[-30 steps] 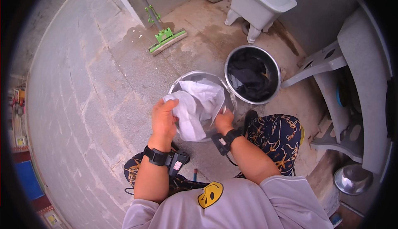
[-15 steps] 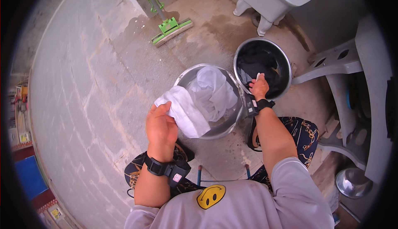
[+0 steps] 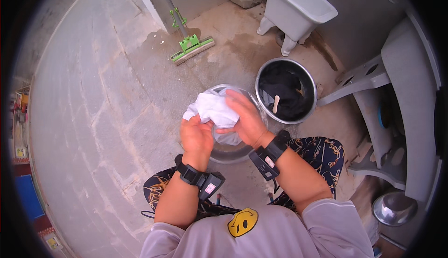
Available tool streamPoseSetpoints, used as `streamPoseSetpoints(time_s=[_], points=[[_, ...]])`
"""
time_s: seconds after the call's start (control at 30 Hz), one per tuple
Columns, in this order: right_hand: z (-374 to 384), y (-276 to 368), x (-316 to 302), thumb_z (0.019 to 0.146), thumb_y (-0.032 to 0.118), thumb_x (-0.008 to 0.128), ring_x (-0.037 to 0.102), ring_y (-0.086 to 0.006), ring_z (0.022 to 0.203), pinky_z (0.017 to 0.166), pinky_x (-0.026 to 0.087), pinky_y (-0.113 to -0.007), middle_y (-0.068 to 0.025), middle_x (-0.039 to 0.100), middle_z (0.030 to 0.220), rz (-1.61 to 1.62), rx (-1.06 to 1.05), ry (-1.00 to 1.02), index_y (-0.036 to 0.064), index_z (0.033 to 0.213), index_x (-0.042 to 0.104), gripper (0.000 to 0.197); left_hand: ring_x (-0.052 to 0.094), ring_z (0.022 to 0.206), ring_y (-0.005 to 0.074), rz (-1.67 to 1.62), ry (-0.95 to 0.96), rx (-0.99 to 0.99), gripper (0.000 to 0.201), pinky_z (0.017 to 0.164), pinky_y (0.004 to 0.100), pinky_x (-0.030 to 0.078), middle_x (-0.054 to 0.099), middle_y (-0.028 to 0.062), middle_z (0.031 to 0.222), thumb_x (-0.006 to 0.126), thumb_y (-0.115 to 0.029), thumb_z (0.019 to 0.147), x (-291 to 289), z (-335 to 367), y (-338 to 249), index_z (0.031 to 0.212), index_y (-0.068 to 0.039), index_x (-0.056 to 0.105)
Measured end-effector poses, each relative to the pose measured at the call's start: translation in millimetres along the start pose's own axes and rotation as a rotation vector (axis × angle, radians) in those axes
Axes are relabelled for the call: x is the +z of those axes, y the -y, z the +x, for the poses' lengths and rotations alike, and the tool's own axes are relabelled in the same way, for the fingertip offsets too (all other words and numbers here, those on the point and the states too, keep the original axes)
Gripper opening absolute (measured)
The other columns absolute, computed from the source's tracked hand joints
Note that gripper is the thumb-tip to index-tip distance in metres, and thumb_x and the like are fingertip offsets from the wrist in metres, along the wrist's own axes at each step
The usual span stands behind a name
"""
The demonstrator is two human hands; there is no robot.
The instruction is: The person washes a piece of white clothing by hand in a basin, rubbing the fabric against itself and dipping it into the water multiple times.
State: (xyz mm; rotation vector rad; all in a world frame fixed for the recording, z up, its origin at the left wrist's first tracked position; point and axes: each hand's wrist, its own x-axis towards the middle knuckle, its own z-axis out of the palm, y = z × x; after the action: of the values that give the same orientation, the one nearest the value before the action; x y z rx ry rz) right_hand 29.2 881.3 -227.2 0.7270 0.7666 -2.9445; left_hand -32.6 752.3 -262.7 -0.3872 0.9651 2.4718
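Over concrete floor (image 3: 93,118), both hands grip white cloth (image 3: 212,109), bunched, running left-right.

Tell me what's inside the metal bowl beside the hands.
The bowl holds dark cloth with a pale, stick-like piece lying on top. Whatever lies beneath the cloth, water included, is hidden.

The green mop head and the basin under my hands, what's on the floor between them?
Nothing: the head view shows only wet concrete floor between the green mop head and the basin.
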Motion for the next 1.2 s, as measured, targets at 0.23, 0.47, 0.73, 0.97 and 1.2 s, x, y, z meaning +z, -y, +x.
streamPoseSetpoints(time_s=[0.23, 0.47, 0.73, 0.97, 1.2], points=[[-10.7, 56.7, 1.6, 0.082, 0.003, 0.058, 0.065, -0.0315, 0.079, 0.070, 0.050, -0.035, -0.0221, 0.063, 0.087, -1.383, -0.943, -0.137, 0.0015, 0.103, 0.059, 0.021, 0.049, 0.116, 0.0313, 0.030, -0.087, -0.449, 0.040, 0.097, 0.0551, 0.037, 0.052, 0.0131, 0.122, 0.048, -0.020, 0.087, 51.1, -45.0, 11.5, 0.124, -0.005, 0.043], [-40.0, 2.1, 17.6, 0.081, 0.010, 0.061, 0.059, -0.0342, 0.067, 0.062, 0.047, -0.038, -0.0163, 0.058, 0.073, -1.644, -1.010, 0.140, 0.0029, 0.087, 0.058, 0.009, 0.038, 0.126, 0.0332, -0.224, 0.355, -0.735, 0.059, 0.105, 0.0409, 0.032, 0.044, 0.0214, 0.131, 0.038, -0.044, 0.094, 38.2, -40.5, 12.6, 0.136, -0.003, 0.032], [7.7, -5.7, -6.7, 0.086, 0.004, 0.051, 0.057, -0.0359, 0.093, 0.082, 0.044, -0.041, -0.0217, 0.061, 0.093, -1.512, -0.931, -0.133, -0.0002, 0.087, 0.059, 0.009, 0.054, 0.105, 0.0206, -0.131, 0.179, -0.303, 0.029, 0.093, 0.0367, 0.043, 0.055, 0.0073, 0.112, 0.042, -0.009, 0.092, 34.7, -38.4, 39.7, 0.121, -0.008, 0.046], [32.4, 4.7, -5.8, 0.088, 0.008, 0.044, 0.045, -0.0324, 0.120, 0.103, 0.028, -0.042, -0.0197, 0.056, 0.117, -1.455, -0.705, -0.022, 0.0018, 0.110, 0.058, 0.027, 0.054, 0.096, 0.0180, 0.732, 0.366, 0.203, 0.019, 0.087, 0.0324, 0.045, 0.055, 0.0089, 0.100, 0.043, -0.015, 0.090, 13.3, -30.8, 48.2, 0.106, -0.009, 0.052], [-21.7, -30.0, 35.9, 0.090, 0.013, 0.044, 0.035, -0.0323, 0.128, 0.108, 0.013, -0.046, -0.0148, 0.052, 0.126, -1.367, -0.717, 0.371, 0.0048, 0.117, 0.058, 0.031, 0.054, 0.097, 0.0227, -0.457, 0.335, -0.204, 0.024, 0.086, 0.0343, 0.043, 0.055, 0.0093, 0.109, 0.043, -0.021, 0.092, -3.5, -19.9, 31.2, 0.108, -0.006, 0.052]])
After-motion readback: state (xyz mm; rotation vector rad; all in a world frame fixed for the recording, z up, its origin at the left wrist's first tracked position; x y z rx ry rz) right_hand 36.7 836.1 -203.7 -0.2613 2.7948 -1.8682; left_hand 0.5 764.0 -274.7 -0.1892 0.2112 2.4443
